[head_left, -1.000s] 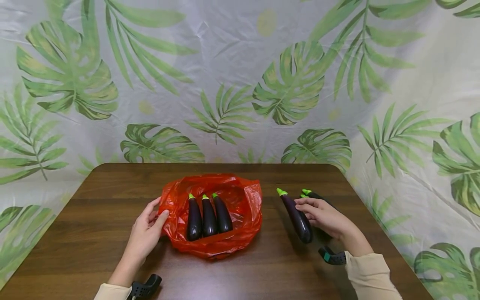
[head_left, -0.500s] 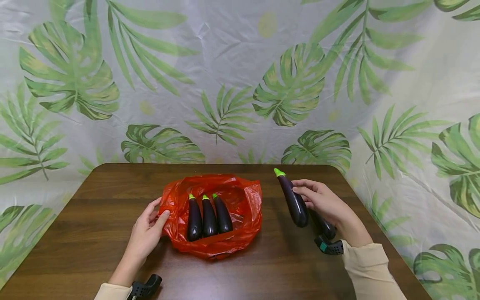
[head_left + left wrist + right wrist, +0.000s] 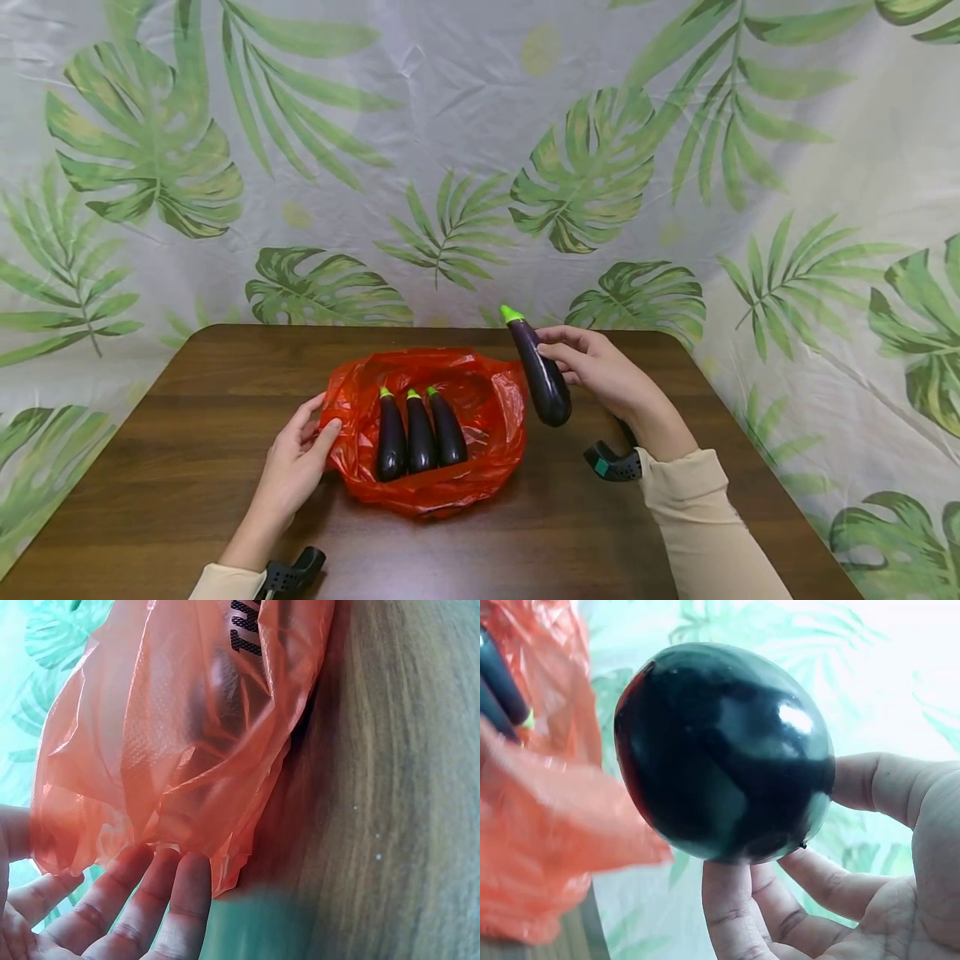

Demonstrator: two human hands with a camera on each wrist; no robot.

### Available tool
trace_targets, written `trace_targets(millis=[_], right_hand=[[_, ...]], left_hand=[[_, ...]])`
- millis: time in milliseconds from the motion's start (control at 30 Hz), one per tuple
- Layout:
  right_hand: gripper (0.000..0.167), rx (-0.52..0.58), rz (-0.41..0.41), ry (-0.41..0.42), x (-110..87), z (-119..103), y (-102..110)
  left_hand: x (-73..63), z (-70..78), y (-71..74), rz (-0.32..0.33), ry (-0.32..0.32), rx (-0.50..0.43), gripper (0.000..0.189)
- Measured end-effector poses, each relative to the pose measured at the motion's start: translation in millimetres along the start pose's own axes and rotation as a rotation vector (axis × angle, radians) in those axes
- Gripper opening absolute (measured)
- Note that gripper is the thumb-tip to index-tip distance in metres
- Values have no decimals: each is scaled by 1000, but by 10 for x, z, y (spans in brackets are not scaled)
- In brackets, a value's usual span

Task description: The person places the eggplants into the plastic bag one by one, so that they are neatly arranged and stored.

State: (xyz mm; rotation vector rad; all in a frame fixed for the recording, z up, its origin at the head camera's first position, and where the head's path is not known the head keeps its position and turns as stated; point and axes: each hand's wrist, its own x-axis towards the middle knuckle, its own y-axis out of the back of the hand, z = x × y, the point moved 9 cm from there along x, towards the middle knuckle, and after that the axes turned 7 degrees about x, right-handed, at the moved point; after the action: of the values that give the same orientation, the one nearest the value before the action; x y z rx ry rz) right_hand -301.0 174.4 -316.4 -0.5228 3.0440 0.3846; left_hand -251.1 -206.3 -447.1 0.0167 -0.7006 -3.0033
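Note:
An eggplant (image 3: 542,371) with a bright green cap is held up off the table, tilted, by my right hand (image 3: 600,371). Thumb and fingers pinch its sides; in the right wrist view the eggplant's round dark end (image 3: 720,757) faces the camera. Just left of it lies a red plastic bag (image 3: 450,492), its mouth spread wide. Three eggplants (image 3: 422,433) lie side by side in the bag, caps toward the back. My left hand (image 3: 292,462) grips the bag's left rim between thumb and fingers; the left wrist view has the fingers against the thin red plastic (image 3: 180,765).
A dark piece (image 3: 624,429) shows beside my right forearm, which hides most of whatever lies there. The brown wooden table (image 3: 480,558) ends at a leaf-patterned curtain (image 3: 465,125) behind it. Black wrist devices (image 3: 615,462) sit on both wrists.
My right hand has lifted the eggplant off the table and carried it left, to beside the bag's right rim. My left hand and the bag have stayed in place.

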Motion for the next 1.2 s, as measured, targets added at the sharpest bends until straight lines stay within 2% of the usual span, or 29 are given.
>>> trace_targets(millis=[533,800,1033,1200], right_hand=[[43,-46,-62,-10,332,-281,-676],[39,-90,-41,-36,509,-221,-937],[38,-72,-54,-56,604,-128,-1141],[38,-97,-59,-79,668,-30,-1265]], left_hand=[[4,2,13,5,-3,12,56],[0,19,8,6,-7,16,55],[-9,21,21,14,-10,32,55],[-7,30,19,16,-20,37,55]])
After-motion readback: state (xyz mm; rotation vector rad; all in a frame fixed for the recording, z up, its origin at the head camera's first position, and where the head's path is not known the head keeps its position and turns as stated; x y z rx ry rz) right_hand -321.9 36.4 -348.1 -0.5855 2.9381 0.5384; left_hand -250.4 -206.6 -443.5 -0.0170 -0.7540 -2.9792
